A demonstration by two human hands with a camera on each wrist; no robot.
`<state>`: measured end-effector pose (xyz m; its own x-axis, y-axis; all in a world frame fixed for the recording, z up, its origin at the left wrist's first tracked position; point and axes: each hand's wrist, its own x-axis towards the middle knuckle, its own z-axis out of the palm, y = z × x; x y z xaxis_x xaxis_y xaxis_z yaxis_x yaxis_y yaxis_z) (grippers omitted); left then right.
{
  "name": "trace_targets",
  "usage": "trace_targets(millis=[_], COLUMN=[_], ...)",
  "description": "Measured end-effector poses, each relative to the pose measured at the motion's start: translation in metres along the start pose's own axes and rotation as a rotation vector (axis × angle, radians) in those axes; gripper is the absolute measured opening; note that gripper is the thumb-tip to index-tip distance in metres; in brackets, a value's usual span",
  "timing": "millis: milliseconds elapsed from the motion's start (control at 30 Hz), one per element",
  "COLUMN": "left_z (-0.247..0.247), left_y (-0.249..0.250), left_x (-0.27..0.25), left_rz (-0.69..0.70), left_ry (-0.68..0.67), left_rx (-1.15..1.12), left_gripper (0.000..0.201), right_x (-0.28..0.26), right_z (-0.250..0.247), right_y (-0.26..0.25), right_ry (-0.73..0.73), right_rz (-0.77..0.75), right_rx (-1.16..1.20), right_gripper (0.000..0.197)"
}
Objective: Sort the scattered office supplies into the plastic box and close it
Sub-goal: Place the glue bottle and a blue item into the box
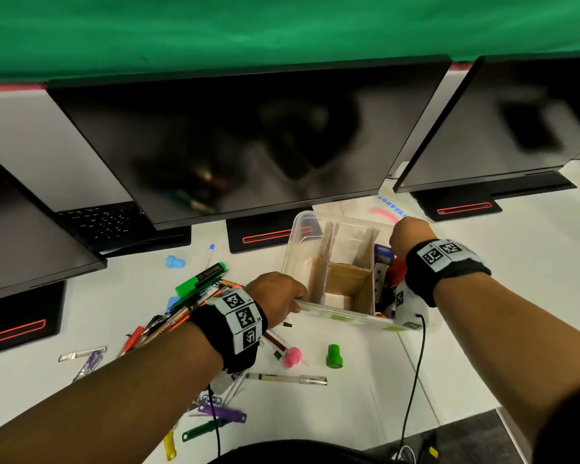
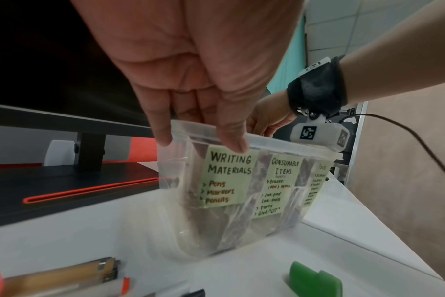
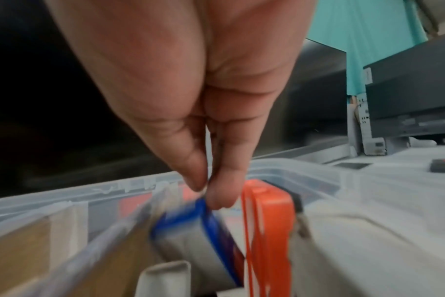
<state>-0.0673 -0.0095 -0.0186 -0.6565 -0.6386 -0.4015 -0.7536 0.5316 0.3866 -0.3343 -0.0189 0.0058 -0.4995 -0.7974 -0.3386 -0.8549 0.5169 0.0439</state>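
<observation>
My left hand (image 1: 275, 296) grips the near rim of the plastic box (image 2: 275, 140), thumb outside, fingers hooked over. My right hand (image 1: 407, 236) pinches something at the far right compartment, but blur hides what exactly. I judge I am positioning the box. Next I must gather the pens (image 1: 188, 296) lying left of my left grip. The lid I cannot see.

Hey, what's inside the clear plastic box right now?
The clear plastic box has cardboard dividers. The left and middle sections look empty; the right holds a blue-edged pack and an orange plastic item. The right hand covers the rest.
</observation>
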Motion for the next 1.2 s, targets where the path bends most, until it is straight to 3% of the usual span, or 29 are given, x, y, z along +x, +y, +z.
trace_targets(millis=[233,567,733,800,867,967,1067,1100,1200], left_z=[0.000,0.003,0.004,0.004,0.004,0.004,0.004,0.004,0.004], left_y=[0.001,0.000,0.000,0.000,0.000,0.000,-0.001,-0.001,-0.001], left_x=[0.000,0.000,0.000,0.000,0.000,0.001,0.002,0.002,0.003], left_rz=[0.001,-0.013,-0.020,-0.021,-0.022,-0.020,-0.017,-0.017,-0.016], left_ry=[0.000,0.001,0.003,0.004,0.001,0.002,0.001,0.001,-0.002], left_rx=[-0.022,-0.036,-0.044,-0.050,-0.052,-0.059,-0.056,-0.052,-0.051], left_gripper=[0.025,0.029,0.029,0.029,0.029,0.029,0.028,0.028,0.027], right_x=[0.017,0.003,0.077,0.061,0.015,0.010,0.024,0.024,0.018], right_z=[0.013,0.014,0.056,0.047,0.021,0.022,0.028,0.028,0.018], right_y=[-0.004,-0.008,0.019,0.010,-0.009,-0.009,-0.002,-0.002,-0.007], right_ry=[-0.110,-0.205,-0.266,-0.292,-0.301,-0.285,-0.200,-0.189,-0.149], right_rz=[-0.002,-0.047,-0.056,-0.096,-0.085,-0.051,-0.074,-0.087,-0.094], right_rx=[-0.051,-0.118,-0.141,-0.118,-0.120,0.007,-0.077,-0.080,0.015], right_gripper=[0.043,0.032,0.056,0.040,0.040,0.040,0.064,0.063,0.029])
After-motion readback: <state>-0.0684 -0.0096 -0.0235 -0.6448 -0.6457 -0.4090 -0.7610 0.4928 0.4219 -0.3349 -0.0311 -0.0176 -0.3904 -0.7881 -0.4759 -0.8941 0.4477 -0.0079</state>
